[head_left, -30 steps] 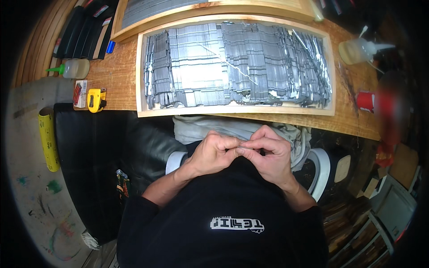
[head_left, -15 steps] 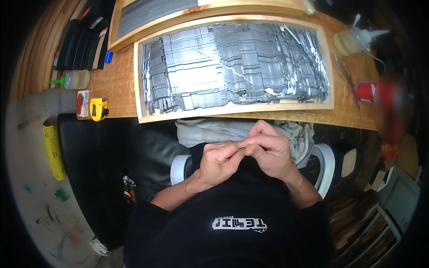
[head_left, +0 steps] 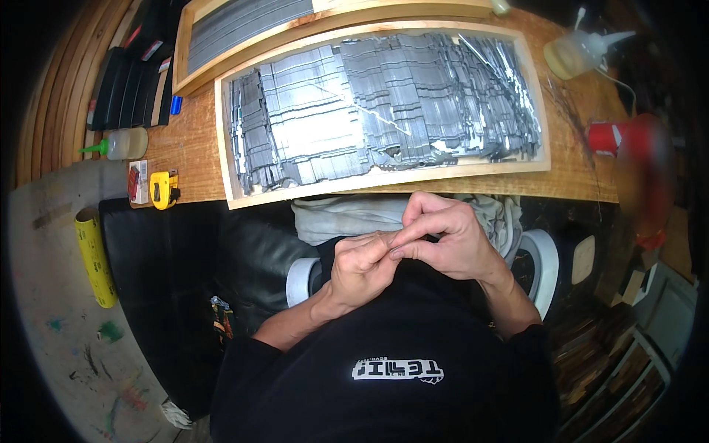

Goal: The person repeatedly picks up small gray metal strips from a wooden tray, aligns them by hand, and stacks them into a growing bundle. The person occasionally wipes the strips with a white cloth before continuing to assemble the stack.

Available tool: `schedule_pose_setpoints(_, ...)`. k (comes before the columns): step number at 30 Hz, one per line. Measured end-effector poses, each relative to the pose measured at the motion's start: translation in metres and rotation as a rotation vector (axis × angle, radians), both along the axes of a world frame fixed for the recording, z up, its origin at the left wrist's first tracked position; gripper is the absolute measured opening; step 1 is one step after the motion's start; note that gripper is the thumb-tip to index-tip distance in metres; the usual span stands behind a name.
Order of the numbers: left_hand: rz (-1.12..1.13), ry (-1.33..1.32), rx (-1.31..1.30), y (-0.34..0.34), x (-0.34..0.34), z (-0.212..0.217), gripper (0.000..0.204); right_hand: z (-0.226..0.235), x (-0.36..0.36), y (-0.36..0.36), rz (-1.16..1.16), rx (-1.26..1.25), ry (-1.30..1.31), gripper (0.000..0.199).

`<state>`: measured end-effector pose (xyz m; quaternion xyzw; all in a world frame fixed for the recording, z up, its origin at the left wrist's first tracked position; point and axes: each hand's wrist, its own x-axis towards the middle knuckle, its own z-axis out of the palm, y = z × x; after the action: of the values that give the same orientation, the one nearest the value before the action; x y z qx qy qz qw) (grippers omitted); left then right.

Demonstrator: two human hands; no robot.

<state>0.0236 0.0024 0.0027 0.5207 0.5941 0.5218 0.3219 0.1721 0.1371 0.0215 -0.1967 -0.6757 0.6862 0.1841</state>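
My left hand (head_left: pixel 360 267) and my right hand (head_left: pixel 452 238) meet in front of my chest, just short of the table. The left one is closed, its thumb and fingers pressed together. With thumb and forefinger, my right hand pinches at the left fingertips. Whatever lies between them is hidden or too small to name. Beyond the hands, on the table (head_left: pixel 193 136), a shallow wooden tray (head_left: pixel 384 184) holds many thin dark grey strips (head_left: pixel 391 96) packed in rows. One loose pale strip lies slantwise across them.
Behind stands a second wooden tray (head_left: pixel 184 55) with grey strips. To the left are a yellow tape measure (head_left: pixel 163 190), a small box (head_left: pixel 138 182) and a green-tipped bottle (head_left: pixel 127 144). At right sit a clear squeeze bottle (head_left: pixel 572 57) and a red can (head_left: pixel 607 139). A pale cloth (head_left: pixel 347 218) hangs below the table edge.
My right hand's thumb and forefinger have shifted slightly left toward the left fingertips, with a wider gap behind them. The whole view has tilted a little.
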Motion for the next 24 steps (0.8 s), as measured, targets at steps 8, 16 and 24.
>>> schedule_pose_setpoints(8, -0.024, -0.002, -0.039, 0.000, -0.001, 0.003, 0.022, 0.002, -0.002, -0.005, -0.051, 0.075, 0.004, 0.016)
schedule_pose_setpoints(16, 0.036, 0.079, 0.016, 0.005, 0.001, 0.007, 0.020, 0.000, 0.003, -0.002, -0.090, 0.004, 0.051, 0.021)
schedule_pose_setpoints(24, 0.008, 0.033, -0.038, 0.000, 0.003, 0.005, 0.018, -0.004, 0.007, 0.002, -0.031, 0.007, 0.064, 0.020)
